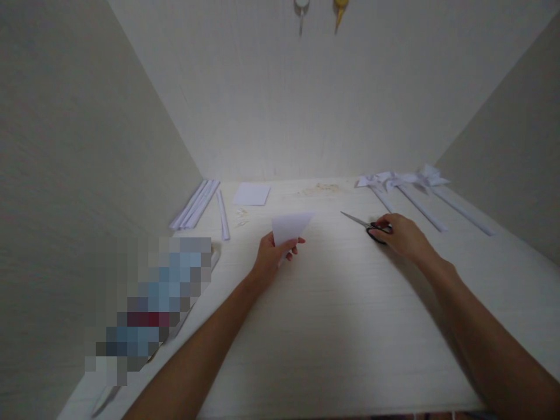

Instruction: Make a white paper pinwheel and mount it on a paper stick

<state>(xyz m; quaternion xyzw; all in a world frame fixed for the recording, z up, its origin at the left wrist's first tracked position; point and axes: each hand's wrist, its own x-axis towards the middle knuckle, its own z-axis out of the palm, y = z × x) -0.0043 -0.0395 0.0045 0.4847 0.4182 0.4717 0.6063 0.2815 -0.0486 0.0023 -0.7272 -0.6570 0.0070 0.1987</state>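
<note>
Faces a pale, streaky back wall w/ grey-toned side walls L & R, over a pale wood-grain table. Has both hands well apart. Clamps L hand on a tapering piece of plain white paper, approx. mid-view, wide edge up, narrow end down in the grip. Grips w/ R hand the black handles of steel-bladed scissors, tip pointing L twd the paper, not touching; can't tell if resting on table or just above. Shows, back L, a flat white paper square, a single rolled white paper tube & a bundle of white paper tubes. Shows pale yellowish scraps mid-back; back R, three white rolled-paper sticks w/ folded heads, slanting. Includes, near L, a pixelated, mostly blue item, unidentifiable.
</note>
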